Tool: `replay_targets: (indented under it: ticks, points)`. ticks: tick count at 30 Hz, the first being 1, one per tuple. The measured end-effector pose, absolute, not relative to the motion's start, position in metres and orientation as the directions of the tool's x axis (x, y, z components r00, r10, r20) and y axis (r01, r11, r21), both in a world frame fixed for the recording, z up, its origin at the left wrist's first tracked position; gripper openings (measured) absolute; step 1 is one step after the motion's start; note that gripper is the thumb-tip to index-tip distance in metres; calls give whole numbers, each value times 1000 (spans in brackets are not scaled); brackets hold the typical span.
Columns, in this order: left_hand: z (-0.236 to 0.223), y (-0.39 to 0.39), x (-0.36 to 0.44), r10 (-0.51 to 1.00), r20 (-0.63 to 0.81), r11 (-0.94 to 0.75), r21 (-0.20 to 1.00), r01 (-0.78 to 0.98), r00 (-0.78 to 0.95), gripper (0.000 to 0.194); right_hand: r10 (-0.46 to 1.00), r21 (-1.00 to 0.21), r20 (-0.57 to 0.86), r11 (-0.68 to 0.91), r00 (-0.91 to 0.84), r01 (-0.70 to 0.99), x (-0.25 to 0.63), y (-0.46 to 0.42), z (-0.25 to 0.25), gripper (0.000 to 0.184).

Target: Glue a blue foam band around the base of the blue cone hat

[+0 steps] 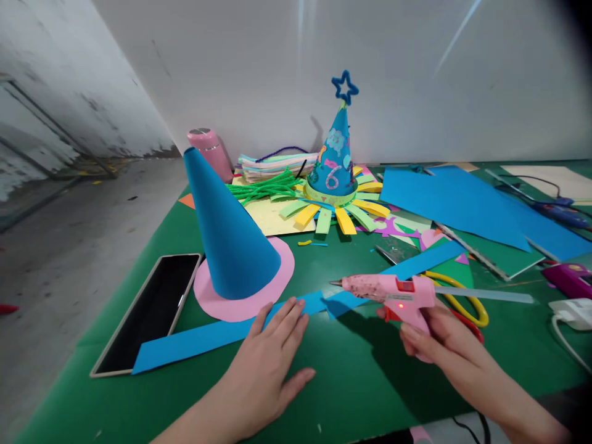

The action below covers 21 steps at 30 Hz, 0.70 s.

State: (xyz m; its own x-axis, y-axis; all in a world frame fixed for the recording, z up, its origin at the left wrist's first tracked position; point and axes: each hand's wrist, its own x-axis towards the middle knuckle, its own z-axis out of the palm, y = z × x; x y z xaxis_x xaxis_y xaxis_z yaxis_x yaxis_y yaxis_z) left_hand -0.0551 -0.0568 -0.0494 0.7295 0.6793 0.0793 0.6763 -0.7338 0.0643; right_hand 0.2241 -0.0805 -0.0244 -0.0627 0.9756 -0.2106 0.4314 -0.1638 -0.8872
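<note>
My left hand [266,364] lies flat and open on the green table, its fingertips pressing on a long blue paper strip [203,338]. My right hand [435,336] is closed around the handle of a pink glue gun [393,291], whose nozzle points left just above the strip near a fold. A plain blue paper cone [226,234] stands upright on a pink paper disc [245,290] just beyond my left hand. Farther back stands a decorated blue party hat [333,163] with a star on top and coloured strips around its base.
A dark phone or tablet [150,308] lies at the left on the green table [361,376]. Yellow-handled scissors [462,299], blue paper sheets [453,200], a pink bottle [210,151], green pipe cleaners [263,186], a purple device [571,277] and a white plug [573,311] lie around.
</note>
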Motion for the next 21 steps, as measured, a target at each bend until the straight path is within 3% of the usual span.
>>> replay_targets:
  ticks: [5,12,17,21]
  points:
    - [-53,-57,-60,662,76,-747,-10,664,746,52,959,-889,-254,-179,-128,421,208,-80,-31,23]
    - [-55,-66,-68,616,133,-784,5,621,777,51,952,-867,-276,-185,-136,462,207,-92,-35,27]
    - [-61,-76,-73,620,129,-782,20,623,774,54,957,-758,-225,-53,-183,650,217,-107,-41,35]
    - [-58,-75,-74,599,85,-800,14,600,796,55,963,-728,-175,13,-204,686,217,-110,-42,33]
